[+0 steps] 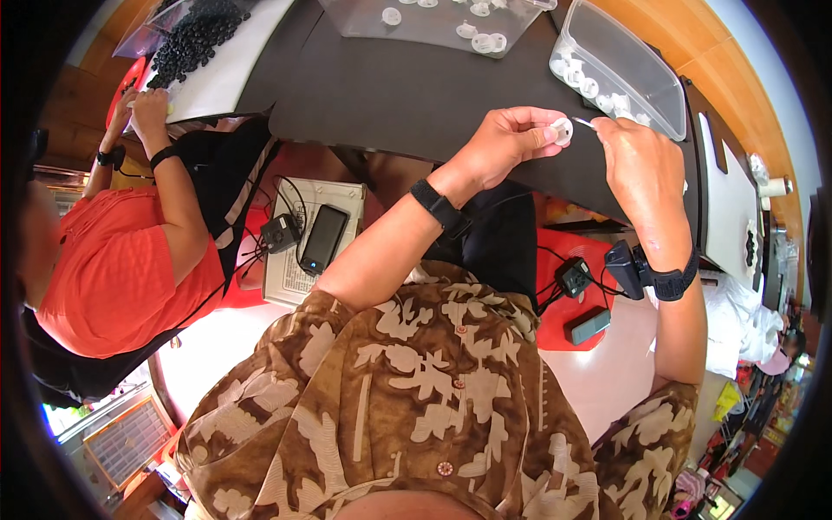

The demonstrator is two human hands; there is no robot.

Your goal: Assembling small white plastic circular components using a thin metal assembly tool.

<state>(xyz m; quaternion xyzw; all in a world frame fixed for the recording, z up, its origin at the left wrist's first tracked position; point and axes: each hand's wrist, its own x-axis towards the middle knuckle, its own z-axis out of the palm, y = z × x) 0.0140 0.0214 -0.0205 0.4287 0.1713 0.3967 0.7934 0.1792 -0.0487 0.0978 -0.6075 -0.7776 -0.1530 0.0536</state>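
Observation:
My left hand (516,143) pinches a small round white plastic piece (563,132) between thumb and fingertips, above the dark table (381,100). Close to its right, my right hand (640,160) is closed on a thin, pale tool (584,123), whose narrow tip points at the piece. Most of the tool is hidden inside the fist, so its exact kind does not show. Whether the tip touches the piece, I cannot tell. Just beyond my right hand stands a clear plastic bin (641,65) with several similar white pieces along its near side.
Another clear bin (364,24) with white pieces stands at the far edge. To the left, a co-worker in a red shirt (130,260) works beside a heap of small black parts (195,39). Below the table are a beige box (347,195) and a red stool (555,325), carrying cabled devices.

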